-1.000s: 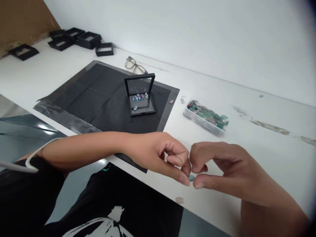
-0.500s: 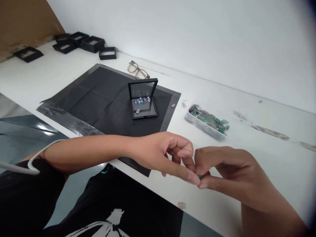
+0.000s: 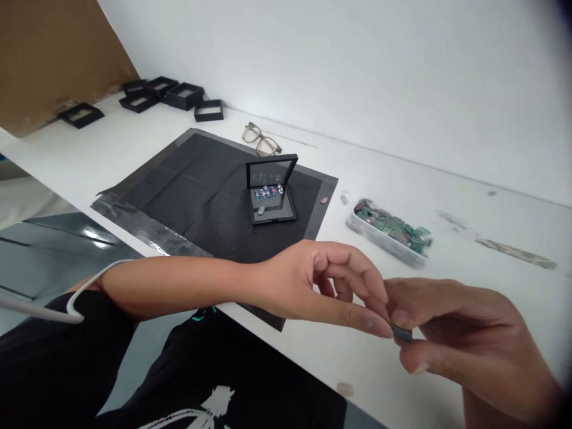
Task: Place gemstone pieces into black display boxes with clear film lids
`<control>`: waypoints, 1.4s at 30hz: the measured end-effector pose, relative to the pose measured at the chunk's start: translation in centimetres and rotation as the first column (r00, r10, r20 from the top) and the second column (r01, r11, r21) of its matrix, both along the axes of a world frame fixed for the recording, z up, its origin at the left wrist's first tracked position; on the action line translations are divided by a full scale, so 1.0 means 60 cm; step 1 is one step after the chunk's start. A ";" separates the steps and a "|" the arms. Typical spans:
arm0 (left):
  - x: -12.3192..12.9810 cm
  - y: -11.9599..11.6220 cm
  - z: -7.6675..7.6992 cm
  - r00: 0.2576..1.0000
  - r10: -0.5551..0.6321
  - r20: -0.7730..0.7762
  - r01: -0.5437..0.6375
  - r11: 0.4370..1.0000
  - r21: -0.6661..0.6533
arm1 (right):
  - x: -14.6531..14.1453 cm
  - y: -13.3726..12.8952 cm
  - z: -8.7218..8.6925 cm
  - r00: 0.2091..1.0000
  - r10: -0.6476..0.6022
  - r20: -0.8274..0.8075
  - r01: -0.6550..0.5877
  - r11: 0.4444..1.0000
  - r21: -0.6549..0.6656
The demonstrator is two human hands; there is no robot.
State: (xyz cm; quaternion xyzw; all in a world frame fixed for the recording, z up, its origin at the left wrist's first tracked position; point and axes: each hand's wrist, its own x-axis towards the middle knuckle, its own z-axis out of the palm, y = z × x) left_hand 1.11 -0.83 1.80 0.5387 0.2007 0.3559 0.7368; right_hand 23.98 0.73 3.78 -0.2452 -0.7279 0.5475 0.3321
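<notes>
My left hand [image 3: 326, 286] reaches in from the left. Its thumb and index fingertips close on one end of a small flat grey-green piece [image 3: 402, 334]. From the right, my right hand [image 3: 465, 333] pinches the other end between thumb and index finger. What exactly the piece is I cannot make out. Beyond the hands, a black case [image 3: 273, 208] stands with its mirrored lid raised. Inside lie several decorated press-on nails [image 3: 269, 190] in a row, plus one patterned nail [image 3: 261, 210] lower down.
A clear plastic tub [image 3: 388, 229] of green and reddish pieces stands beyond my right hand. The case rests on a black mat [image 3: 201, 190] taped to the white table. Glasses [image 3: 261, 140] lie behind it; several black box frames [image 3: 183, 94] sit farther back. A pinkish piece [image 3: 345, 389] lies near the front edge.
The grey-green piece shows more between my fingertips, with the right thumb and index finger farther apart. Both hands sit farther right in view; the whole scene has shifted right and slightly down.
</notes>
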 end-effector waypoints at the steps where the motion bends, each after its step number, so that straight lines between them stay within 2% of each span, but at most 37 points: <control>1: 0.001 0.000 0.000 1.000 0.005 0.001 -0.005 1.000 -0.011 | 0.000 0.001 0.000 1.000 0.008 -0.001 -0.008 1.000 0.006; 6: 0.010 -0.002 -0.004 0.999 0.019 0.048 -0.014 0.996 -0.092 | -0.004 -0.001 -0.001 0.999 -0.009 -0.033 0.010 0.999 0.032; 11: 0.028 -0.008 -0.012 0.988 0.065 0.140 -0.016 0.945 -0.327 | -0.013 -0.011 0.004 0.998 -0.056 0.024 0.054 0.996 0.077; 13: 0.031 -0.008 -0.017 0.987 0.055 0.150 0.005 0.926 -0.376 | -0.015 -0.017 0.003 0.992 -0.096 0.075 0.089 0.991 0.102; 20: 0.028 -0.006 -0.028 0.978 0.029 0.207 0.057 0.916 -0.398 | -0.013 -0.034 -0.008 0.956 -0.271 0.116 0.240 0.944 0.227; 22: 0.027 -0.006 -0.028 0.975 0.020 0.222 0.077 0.904 -0.421 | -0.013 -0.034 -0.008 0.952 -0.277 0.134 0.236 0.936 0.260; 26: 0.024 -0.005 -0.034 0.977 -0.014 0.214 0.103 0.904 -0.414 | -0.021 -0.035 -0.006 0.969 -0.200 0.144 0.158 0.954 0.255; 30: 0.023 -0.001 -0.038 0.988 -0.007 0.155 0.066 0.926 -0.372 | -0.027 -0.038 -0.005 0.954 -0.263 0.141 0.227 0.946 0.230; 33: 0.019 -0.001 -0.030 0.996 0.073 0.055 -0.056 0.962 -0.268 | -0.022 -0.038 -0.006 0.939 -0.319 0.128 0.278 0.924 0.263; 35: 0.011 -0.001 -0.022 0.986 0.169 -0.003 -0.168 0.976 -0.136 | -0.016 -0.034 -0.010 0.924 -0.369 0.105 0.330 0.904 0.270; 36: 0.006 0.000 -0.019 0.981 0.192 -0.015 -0.192 0.981 -0.034 | -0.013 -0.031 -0.013 0.910 -0.402 0.096 0.365 0.891 0.271; 38: -0.003 0.001 -0.017 0.988 0.148 -0.041 -0.132 0.954 0.267 | -0.009 -0.023 -0.024 0.874 -0.473 0.114 0.420 0.852 0.312; 39: -0.005 0.001 -0.018 0.990 0.115 -0.083 -0.067 0.894 0.443 | -0.009 -0.017 -0.031 0.857 -0.497 0.136 0.426 0.832 0.357; 40: -0.005 -0.001 -0.020 0.985 0.098 -0.144 0.010 0.793 0.609 | -0.010 -0.011 -0.038 0.838 -0.519 0.167 0.421 0.811 0.406; 42: -0.002 -0.006 -0.027 0.958 0.177 -0.227 0.094 0.553 0.828 | -0.018 0.002 -0.052 0.827 -0.519 0.216 0.377 0.797 0.472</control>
